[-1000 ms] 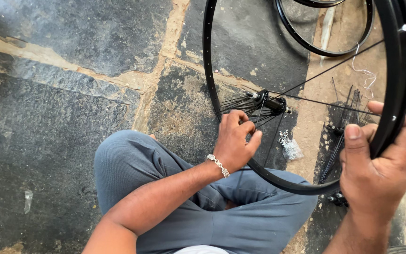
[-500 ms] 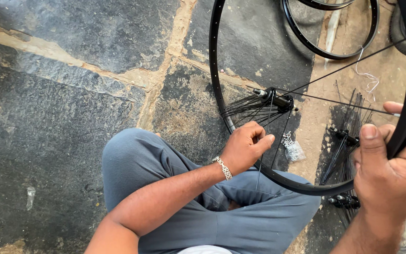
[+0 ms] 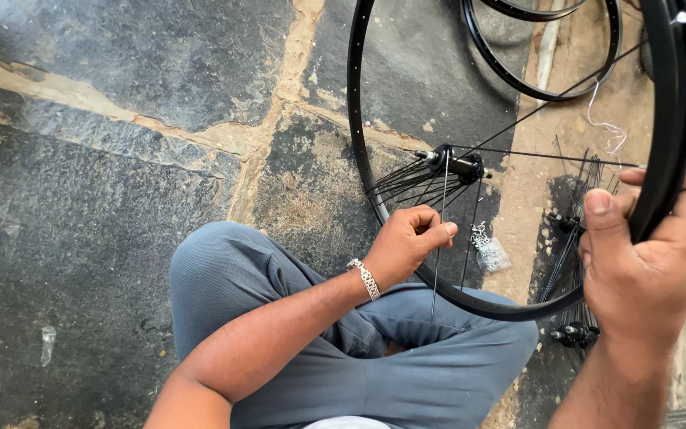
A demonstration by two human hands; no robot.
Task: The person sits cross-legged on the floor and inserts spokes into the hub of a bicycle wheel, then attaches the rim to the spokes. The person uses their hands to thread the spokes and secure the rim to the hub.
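Observation:
A black bicycle wheel rim [image 3: 359,119] stands upright over my lap, with a black hub [image 3: 456,164] in its middle and several thin spokes fanning from it. My right hand [image 3: 645,254] grips the rim on its near right side, thumb on the inner face. My left hand [image 3: 408,242], with a silver bracelet on the wrist, pinches one thin spoke [image 3: 440,230] that hangs down from the hub toward the rim's lower edge. My grey-trousered knee [image 3: 224,270] lies below the wheel.
Dark stone slabs with sandy joints [image 3: 263,143] make up the floor. Another black rim [image 3: 533,79] lies at the top. A small clear bag of metal bits [image 3: 487,250] and a bundle of loose spokes with hubs [image 3: 569,262] lie on the ground to the right.
The view has shifted slightly. My left hand has moved down from the hub and now pinches a single hanging spoke. My right hand keeps its grip on the rim.

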